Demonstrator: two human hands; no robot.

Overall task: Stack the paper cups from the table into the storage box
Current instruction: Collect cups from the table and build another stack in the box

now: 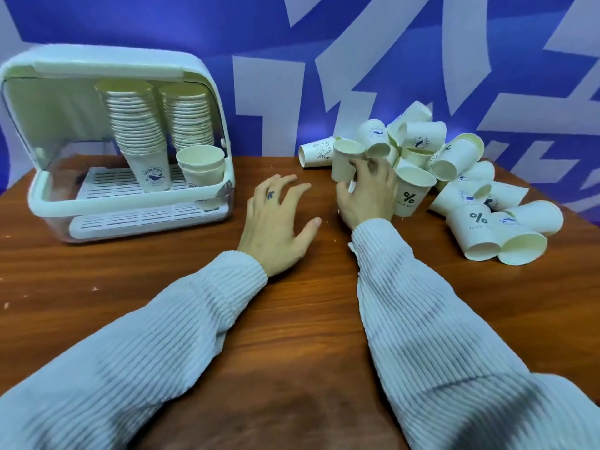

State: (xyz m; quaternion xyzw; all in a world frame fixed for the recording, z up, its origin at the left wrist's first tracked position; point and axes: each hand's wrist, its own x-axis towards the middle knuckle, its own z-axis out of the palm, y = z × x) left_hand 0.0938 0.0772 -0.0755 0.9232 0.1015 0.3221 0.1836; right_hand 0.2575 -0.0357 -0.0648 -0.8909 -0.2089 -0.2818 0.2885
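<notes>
- My right hand (368, 193) grips a plain paper cup (345, 160) upright, fingers curled round its side, at the near edge of the cup pile (454, 177).
- My left hand (276, 222) hovers spread and relaxed over bare wooden table (162, 271).
- The storage box (130, 190) stands open, left, holding two tall ribbed stacks (162, 125).

Dark wood-grain bench (292, 319), few pale specks scattered at left edge. Blue wall (259, 27) behind, bold white angular shapes (357, 60) across it.
</notes>
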